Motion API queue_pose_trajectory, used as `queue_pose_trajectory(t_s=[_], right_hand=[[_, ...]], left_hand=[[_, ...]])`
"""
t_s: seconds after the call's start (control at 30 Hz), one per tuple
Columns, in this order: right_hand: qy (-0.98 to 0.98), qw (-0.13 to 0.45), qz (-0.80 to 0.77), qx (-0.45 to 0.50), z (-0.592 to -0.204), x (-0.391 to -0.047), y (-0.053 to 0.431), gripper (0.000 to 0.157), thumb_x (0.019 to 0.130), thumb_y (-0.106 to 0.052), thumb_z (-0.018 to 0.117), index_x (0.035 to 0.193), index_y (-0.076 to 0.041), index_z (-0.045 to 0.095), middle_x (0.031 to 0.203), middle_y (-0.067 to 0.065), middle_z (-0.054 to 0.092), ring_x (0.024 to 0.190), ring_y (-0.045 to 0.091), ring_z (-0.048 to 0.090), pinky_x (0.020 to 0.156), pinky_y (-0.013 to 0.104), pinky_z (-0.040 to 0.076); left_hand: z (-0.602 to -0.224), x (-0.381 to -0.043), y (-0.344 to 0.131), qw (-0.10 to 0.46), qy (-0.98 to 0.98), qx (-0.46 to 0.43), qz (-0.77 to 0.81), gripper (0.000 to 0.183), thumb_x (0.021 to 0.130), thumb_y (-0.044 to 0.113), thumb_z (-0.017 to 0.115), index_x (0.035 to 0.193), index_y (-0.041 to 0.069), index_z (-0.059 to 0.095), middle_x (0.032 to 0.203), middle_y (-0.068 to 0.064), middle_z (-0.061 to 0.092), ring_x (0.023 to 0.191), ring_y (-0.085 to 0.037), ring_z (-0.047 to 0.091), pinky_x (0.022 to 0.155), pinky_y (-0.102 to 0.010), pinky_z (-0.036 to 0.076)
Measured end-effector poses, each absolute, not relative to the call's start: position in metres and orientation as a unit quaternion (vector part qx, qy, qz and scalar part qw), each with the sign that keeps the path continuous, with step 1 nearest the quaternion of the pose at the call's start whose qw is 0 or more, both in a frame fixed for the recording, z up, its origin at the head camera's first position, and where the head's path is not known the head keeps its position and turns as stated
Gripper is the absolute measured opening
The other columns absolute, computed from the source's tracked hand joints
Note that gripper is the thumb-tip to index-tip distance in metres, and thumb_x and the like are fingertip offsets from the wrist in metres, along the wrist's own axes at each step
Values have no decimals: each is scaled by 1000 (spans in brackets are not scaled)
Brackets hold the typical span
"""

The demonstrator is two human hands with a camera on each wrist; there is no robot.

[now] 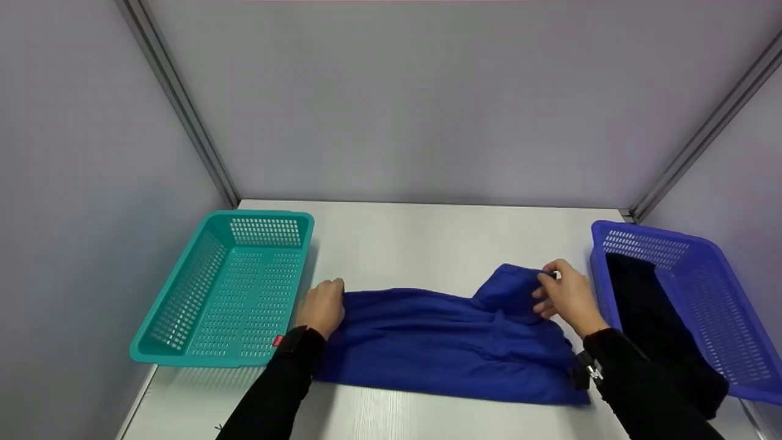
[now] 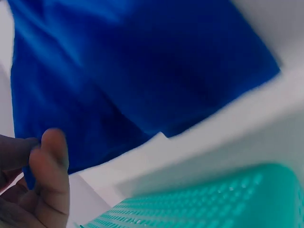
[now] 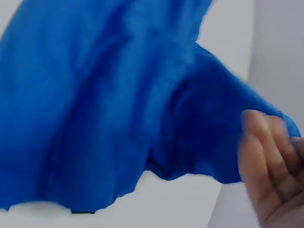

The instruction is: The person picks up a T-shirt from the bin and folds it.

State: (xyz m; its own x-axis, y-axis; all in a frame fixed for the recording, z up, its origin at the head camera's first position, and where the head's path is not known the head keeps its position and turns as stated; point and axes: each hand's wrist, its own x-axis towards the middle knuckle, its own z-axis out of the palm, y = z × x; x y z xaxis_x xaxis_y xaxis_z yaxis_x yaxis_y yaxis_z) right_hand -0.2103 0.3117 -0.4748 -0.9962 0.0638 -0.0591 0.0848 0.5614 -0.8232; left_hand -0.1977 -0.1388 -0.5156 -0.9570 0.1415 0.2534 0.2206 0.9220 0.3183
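Note:
A blue T-shirt (image 1: 427, 342) lies lengthwise and wrinkled across the white table, a short sleeve (image 1: 510, 287) sticking out at its far right. At the shirt's far left corner, my left hand (image 1: 321, 307) pinches the hem; the left wrist view shows thumb and finger on the cloth (image 2: 118, 85). My right hand (image 1: 568, 297) pinches the end of the sleeve between thumb and index finger, the other fingers loosely bent. In the right wrist view the sleeve (image 3: 209, 123) stretches towards the right hand (image 3: 273, 166).
Left of the shirt stands a green perforated basket (image 1: 244, 293) with nothing in it. On the right is a purple-blue basket (image 1: 696, 244) with a black cloth (image 1: 647, 305) draped over its near rim. Grey panels (image 1: 427, 104) enclose the table (image 1: 391, 238) at the back and sides.

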Motion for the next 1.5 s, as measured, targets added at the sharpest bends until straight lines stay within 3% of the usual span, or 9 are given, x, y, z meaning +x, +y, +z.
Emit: queue_pose_trajectory(t_s=[0.13,0.23,0.47,0.67,0.77,0.87,1.0,1.3,1.5], right_hand=[[854,-4,-517,49,-466,-218,314,22,109,-9,50,123,8,47,108,32,71,89,28,77,74,29,61],[863,-30,-503,39,-459,-220,314,24,110,-11,49,124,8,47,120,35,67,108,37,72,85,23,58],[872,-78,-483,34,-448,-228,312,28,110,-14,48,126,9,47,123,35,66,117,45,65,84,12,51],[879,-104,-464,36,-443,-233,313,26,109,-13,49,125,7,48,119,33,68,112,34,69,78,9,47],[889,-117,-441,38,-440,-235,313,25,108,-16,51,124,3,51,110,28,72,94,16,69,71,14,45],[897,-133,-421,32,-437,-238,314,24,108,-20,53,123,0,53,90,16,69,73,7,56,62,22,42],[897,-143,-418,18,-437,-239,313,23,108,-22,55,121,-2,54,76,1,58,64,10,47,57,25,39],[922,-77,-378,-44,-459,-220,327,16,107,-17,58,111,-2,61,93,15,77,84,23,70,69,25,45],[922,7,-382,-66,-471,-201,349,14,103,-18,66,107,-5,67,73,7,70,70,21,68,62,26,45]], left_hand=[[-510,-207,-139,124,-958,-72,-248,10,90,-7,68,83,0,64,82,-19,69,76,-40,69,65,-52,56],[-505,-213,-139,124,-950,-48,-281,6,91,-5,69,87,-2,67,86,-20,72,81,-39,71,71,-53,56],[-493,-221,-141,130,-940,-9,-315,5,94,-3,68,89,-1,68,89,-21,72,83,-39,71,74,-53,56],[-485,-228,-142,113,-937,15,-330,4,96,0,66,93,-2,70,94,-21,73,90,-39,71,80,-53,55],[-481,-232,-144,109,-940,19,-324,5,97,1,66,96,-2,70,97,-21,73,94,-39,71,83,-53,55],[-478,-234,-145,118,-940,13,-320,5,97,0,66,96,-3,69,97,-22,73,94,-41,70,83,-54,55],[-478,-234,-146,126,-942,1,-313,5,96,0,66,97,-3,70,97,-23,73,93,-42,71,82,-55,55],[-491,-224,-150,80,-975,-57,-200,7,94,-1,68,95,3,73,93,-15,69,85,-38,70,73,-53,58],[-501,-219,-152,122,-982,-107,-97,10,87,-7,70,87,3,74,86,-16,63,84,-38,64,66,-52,57]])
